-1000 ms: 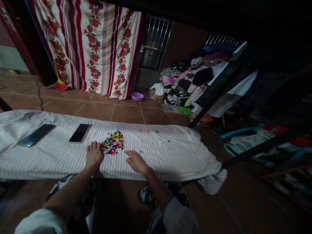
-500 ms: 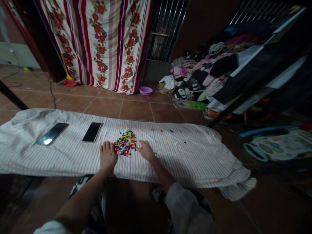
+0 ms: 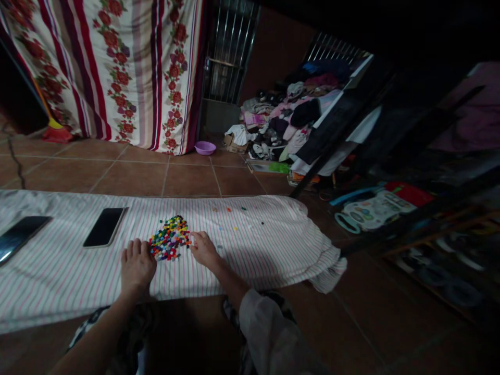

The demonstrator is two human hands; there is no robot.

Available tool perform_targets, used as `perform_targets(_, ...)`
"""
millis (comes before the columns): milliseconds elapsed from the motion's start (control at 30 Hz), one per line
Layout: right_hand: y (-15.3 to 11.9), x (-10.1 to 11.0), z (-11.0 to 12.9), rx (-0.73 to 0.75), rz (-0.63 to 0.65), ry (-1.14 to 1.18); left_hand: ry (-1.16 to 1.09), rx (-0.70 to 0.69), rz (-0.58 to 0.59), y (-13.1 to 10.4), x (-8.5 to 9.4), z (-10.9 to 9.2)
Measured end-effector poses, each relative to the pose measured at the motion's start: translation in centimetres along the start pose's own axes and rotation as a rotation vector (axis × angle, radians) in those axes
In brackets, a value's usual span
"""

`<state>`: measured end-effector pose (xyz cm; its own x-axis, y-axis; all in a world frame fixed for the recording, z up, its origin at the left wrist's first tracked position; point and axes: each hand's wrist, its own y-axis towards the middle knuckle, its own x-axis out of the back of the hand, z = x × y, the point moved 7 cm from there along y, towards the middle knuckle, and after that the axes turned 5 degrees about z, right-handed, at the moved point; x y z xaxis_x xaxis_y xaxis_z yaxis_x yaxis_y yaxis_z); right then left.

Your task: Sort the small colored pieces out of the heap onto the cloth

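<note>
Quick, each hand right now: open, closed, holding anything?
Left hand: open, resting on the striped cloth beside the small multicolored pieces.
Right hand: at their right edge; can't tell whether it's gripping one.

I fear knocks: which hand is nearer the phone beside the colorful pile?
Left: the left hand is on the near right of the phone; the right hand, across the pile.

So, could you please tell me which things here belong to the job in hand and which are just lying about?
Apparently in use:
pile of coloured pieces
few pieces spread apart
left hand, at the pile
right hand, opposite it
striped cloth beneath

Apparently just lying about:
two phones
purple basin
clothes heap
flowered curtain
</note>
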<state>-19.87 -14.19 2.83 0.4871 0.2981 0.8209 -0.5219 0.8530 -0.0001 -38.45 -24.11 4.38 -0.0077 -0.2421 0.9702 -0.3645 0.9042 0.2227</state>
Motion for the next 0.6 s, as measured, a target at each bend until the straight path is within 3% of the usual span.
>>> perform_targets(367, 0.8, -0.7, 1.5, -0.003, -0.038, -0.006, -0.001, 0.004, 0.010, 0.2, 0.0, 0.0)
perform_targets(600, 1.4, -0.7, 0.8, -0.012, -0.034, 0.023, -0.047, 0.021, 0.012, 0.3, -0.9, 0.5)
